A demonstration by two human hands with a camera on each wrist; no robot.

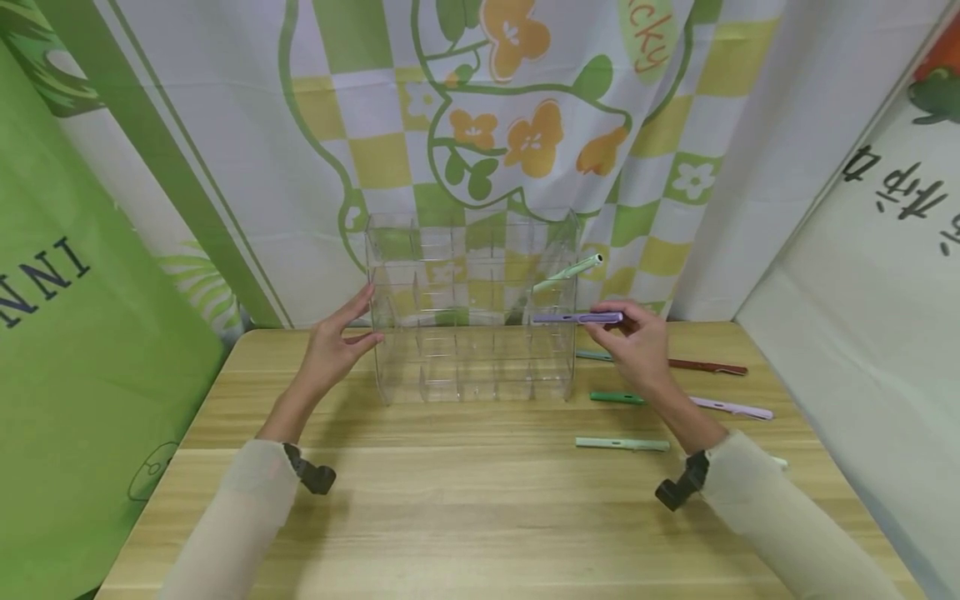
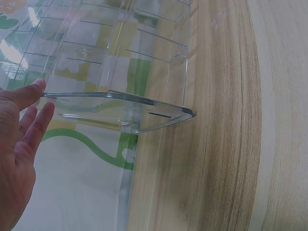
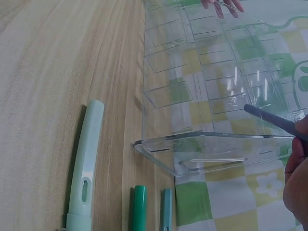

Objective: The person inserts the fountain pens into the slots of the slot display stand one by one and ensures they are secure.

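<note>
A clear plastic rack [image 1: 474,360] with rows of compartments stands upright at the back of the table. My left hand [image 1: 333,346] holds its left side edge, the thumb on the front edge and other fingers along the outer side. With thumb and fingers, my right hand [image 1: 633,340] pinches a purple pen [image 1: 577,317], which lies nearly level, its far end at the rack's right-hand column. Above it a light green pen [image 1: 570,272] leans in a right-hand compartment, one end sticking up and out. In the right wrist view the pinched pen [image 3: 272,118] looks dark.
Several pens lie on the table at the right: teal [image 1: 594,356], dark red [image 1: 708,367], green [image 1: 611,397], lilac [image 1: 733,408] and pale green [image 1: 621,444]. A pale pen end [image 1: 780,462] shows past the right sleeve. A patterned curtain [image 1: 517,150] hangs behind the rack.
</note>
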